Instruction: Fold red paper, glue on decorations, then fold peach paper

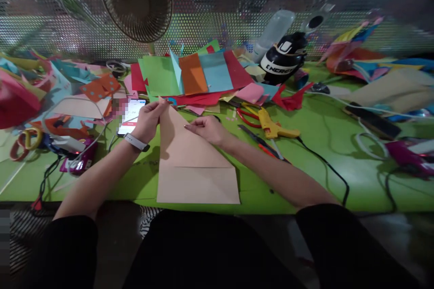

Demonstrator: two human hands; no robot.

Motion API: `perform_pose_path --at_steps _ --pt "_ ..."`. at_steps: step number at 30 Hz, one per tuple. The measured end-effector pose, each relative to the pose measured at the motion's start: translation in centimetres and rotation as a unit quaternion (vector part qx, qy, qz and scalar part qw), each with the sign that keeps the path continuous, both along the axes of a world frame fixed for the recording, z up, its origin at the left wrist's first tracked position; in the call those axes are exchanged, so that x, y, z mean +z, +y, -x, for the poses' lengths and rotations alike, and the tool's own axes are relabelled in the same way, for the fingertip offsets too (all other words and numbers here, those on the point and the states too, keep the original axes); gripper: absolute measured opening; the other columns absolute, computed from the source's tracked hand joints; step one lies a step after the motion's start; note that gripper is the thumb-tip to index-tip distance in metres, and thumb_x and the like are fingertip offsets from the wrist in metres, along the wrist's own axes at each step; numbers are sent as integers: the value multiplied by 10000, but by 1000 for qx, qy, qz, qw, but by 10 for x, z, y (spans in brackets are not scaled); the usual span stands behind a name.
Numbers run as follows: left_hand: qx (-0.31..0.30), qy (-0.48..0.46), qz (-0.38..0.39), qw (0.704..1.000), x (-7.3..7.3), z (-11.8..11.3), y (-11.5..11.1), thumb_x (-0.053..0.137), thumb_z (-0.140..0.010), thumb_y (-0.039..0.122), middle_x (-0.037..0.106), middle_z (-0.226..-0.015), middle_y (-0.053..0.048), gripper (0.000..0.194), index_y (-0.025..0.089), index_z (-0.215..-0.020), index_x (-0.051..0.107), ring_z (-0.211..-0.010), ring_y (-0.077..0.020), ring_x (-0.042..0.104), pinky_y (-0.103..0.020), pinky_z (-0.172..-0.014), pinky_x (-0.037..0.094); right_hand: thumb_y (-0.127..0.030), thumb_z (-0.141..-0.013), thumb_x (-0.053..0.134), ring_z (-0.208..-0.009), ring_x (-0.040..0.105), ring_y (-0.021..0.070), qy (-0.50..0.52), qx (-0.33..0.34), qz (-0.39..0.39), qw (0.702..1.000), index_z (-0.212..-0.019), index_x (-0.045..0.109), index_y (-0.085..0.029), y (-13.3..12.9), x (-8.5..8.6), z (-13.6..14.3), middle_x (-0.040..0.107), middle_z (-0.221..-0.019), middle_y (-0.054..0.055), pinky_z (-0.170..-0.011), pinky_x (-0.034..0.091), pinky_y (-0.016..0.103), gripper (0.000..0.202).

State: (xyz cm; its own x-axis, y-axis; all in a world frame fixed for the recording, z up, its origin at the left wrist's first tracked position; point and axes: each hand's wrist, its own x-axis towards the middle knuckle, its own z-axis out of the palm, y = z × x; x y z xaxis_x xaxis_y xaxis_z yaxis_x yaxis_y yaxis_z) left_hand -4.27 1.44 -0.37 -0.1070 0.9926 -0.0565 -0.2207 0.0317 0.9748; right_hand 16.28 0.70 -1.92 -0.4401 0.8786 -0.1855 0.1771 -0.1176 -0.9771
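In the head view, a folded pale peach sheet of paper [196, 151] lay on the bright green surface [318, 149], its pointed end facing away from the person. The left hand [148, 116] pinched the paper near that tip; the right hand [210, 129] held its slanted right edge between thumb and fingers. A yellow plastic glue gun [269, 125] lay to the right, and a lit rectangular phone [133, 115] near the left hand.

Bimanual pinch — forward reach
Left hand [149, 119] pinched, slightly farther forward; right hand [208, 129] pinched, fingers curled — bare forearms [105, 174] angled inward.
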Motion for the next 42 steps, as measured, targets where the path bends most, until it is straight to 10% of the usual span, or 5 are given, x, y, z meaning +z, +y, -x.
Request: perform_pose_path --at_steps 18,22,26,29,42 --pt "66 124 -16 990 -17 27 28 713 -825 465 733 -889 -70 284 196 -913 696 -789 -178 710 -272 -647 578 -585 -536 855 -606 561 122 -51 -34 137 989 -688 723 -162 -50 -3 -97 682 -654 2 -658 423 295 468" --pt "90 358 -250 895 -13 23 4 705 -866 369 559 -1425 -102 548 252 -1365 513 -1394 -249 447 -428 -1107 443 -603 -490 871 -530 539 101 -47 -49 170 983 -662 693 -161 -47 -9 -97 646 -581 -15 -567 413 264 506" --pt "-205 519 -373 741 -17 17 -42 469 -1013 261 420 -1558 -91 463 254 -1473 418 -1466 -216 339 -459 -1210 300 -607 -533 859 -503 549 100 -72 -32 174 982 -678 678 -164 -43 -12 -98 637 -558 -12 -501 396 239 501" --pt "-293 593 -344 666 -28 15 -66 397 -1036 258 323 -1606 -102 481 241 -1516 363 -1514 -239 196 -475 -1242 194 -586 -574 852 -509 561 98 -82 7 182 980 -694 678 -161 -40 -11 -100 645 -575 -10 -503 418 234 474" --pt "-327 646 -314 614 -43 21 -90 416 -1036 351 341 -1599 -95 496 209 -1510 369 -1500 -253 251 -462 -1235 167 -375 -767 725 -761 663 150 -67 77 102 990 -1316 600 -194 -59 -11 -124 731 -863 34 -712 536 290 592"
